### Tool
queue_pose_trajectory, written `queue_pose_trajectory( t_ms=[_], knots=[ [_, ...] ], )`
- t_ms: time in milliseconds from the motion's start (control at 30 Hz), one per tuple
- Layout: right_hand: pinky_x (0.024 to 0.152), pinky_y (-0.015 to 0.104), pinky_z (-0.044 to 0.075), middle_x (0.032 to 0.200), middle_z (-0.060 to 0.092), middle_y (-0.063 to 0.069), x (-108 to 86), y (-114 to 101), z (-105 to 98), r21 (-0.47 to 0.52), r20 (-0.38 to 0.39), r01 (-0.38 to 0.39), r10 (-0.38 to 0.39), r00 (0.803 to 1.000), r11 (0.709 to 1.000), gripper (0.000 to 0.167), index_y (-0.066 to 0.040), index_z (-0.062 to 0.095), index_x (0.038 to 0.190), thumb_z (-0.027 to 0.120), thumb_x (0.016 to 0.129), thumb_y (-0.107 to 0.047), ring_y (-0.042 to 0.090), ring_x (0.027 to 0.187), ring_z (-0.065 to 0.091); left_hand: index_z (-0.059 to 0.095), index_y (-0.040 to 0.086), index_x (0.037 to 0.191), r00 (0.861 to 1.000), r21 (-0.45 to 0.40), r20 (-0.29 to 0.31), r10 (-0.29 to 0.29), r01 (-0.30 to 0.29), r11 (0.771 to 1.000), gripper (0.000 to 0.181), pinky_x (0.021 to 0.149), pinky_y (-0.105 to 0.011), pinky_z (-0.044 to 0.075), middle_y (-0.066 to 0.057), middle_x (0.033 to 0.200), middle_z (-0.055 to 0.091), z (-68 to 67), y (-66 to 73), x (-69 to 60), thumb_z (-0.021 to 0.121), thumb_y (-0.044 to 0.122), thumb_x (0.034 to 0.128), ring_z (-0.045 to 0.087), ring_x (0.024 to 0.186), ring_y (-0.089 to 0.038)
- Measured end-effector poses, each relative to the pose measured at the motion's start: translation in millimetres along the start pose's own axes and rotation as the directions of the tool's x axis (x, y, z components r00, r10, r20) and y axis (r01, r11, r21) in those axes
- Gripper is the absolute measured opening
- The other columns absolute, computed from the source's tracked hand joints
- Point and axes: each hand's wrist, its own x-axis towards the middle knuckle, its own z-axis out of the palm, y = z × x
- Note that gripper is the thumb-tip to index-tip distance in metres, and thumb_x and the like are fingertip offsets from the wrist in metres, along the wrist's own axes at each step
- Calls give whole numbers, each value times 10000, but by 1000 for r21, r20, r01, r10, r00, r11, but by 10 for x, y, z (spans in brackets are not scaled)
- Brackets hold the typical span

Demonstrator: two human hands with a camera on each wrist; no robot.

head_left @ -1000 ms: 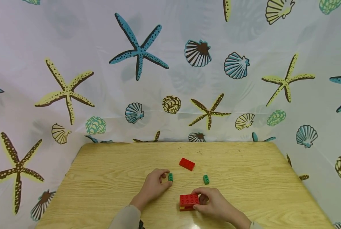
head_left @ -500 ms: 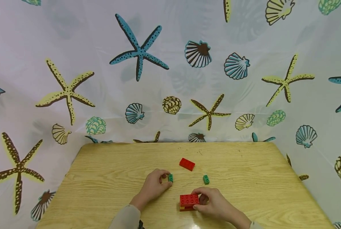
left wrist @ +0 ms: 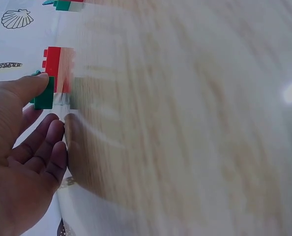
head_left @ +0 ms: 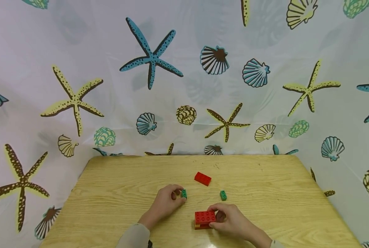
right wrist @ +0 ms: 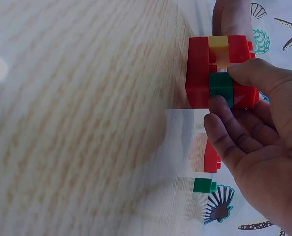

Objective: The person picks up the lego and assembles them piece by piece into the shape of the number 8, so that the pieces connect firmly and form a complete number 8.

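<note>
The person's two hands are apart, each on something of its own. The left hand (head_left: 166, 201) pinches a two-stud green brick (head_left: 184, 194) between thumb and fingertip; whether the brick touches the wooden surface (head_left: 125, 193) cannot be told. The right hand (head_left: 229, 218) grips one end of a brick stack (head_left: 204, 217) near the front: red above and below, with a yellow brick (right wrist: 218, 51) and a green middle brick (right wrist: 221, 88) between. A loose red brick (head_left: 202, 178) and a second loose green brick (head_left: 223, 195) lie farther back.

The small pinched brick could probably twist or slip, as little of it is held. The gap beside the yellow brick may leave the stack's top weakly supported, so uneven pressure could loosen it. No brand, label or writing is legible.
</note>
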Motion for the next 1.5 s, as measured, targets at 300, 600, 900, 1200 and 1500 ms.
queue_pose_trajectory(
  t_ms=[300,600,900,1200,1500],
  knots=[
    [741,202,540,1108,732,20,12,27,15,-8,-9,-1,1,1000,1000,310,-115,715,1244,792,959,-209,7,852,635,709,114,1279,1000,-26,7,-10,10,1000,354,810,-350,569,-29,1109,710,-17,20,-30,788,264,968,641,935,-138],
    [746,198,548,1117,735,29,11,20,23,-8,-14,2,-2,1000,1000,311,-110,715,1244,792,958,-204,1,856,646,705,121,1239,998,-38,20,52,-52,998,315,838,-344,598,-17,1107,739,-41,105,-86,784,261,968,709,977,-158],
    [740,201,551,1088,738,20,11,46,37,-12,-21,15,-15,1000,1000,311,-108,718,1237,799,954,-207,-1,844,648,701,112,1209,995,-70,38,93,-90,993,316,826,-272,595,-29,1107,757,-64,196,-139,782,301,969,725,977,-174],
    [735,203,548,1080,741,33,5,36,32,-8,-21,22,-23,1000,1000,316,-106,718,1238,801,952,-211,-2,839,644,716,55,1279,988,-129,57,144,-135,982,413,824,-261,584,-15,1074,771,-83,327,-250,785,316,967,731,971,-165],
    [727,206,548,1080,745,61,-12,17,13,11,-18,37,-37,999,999,319,-79,715,1235,802,949,-190,-2,839,646,746,52,1257,980,-140,70,184,-173,975,396,843,-267,585,15,1065,776,-63,445,-347,792,312,962,718,951,-102]
  ],
)
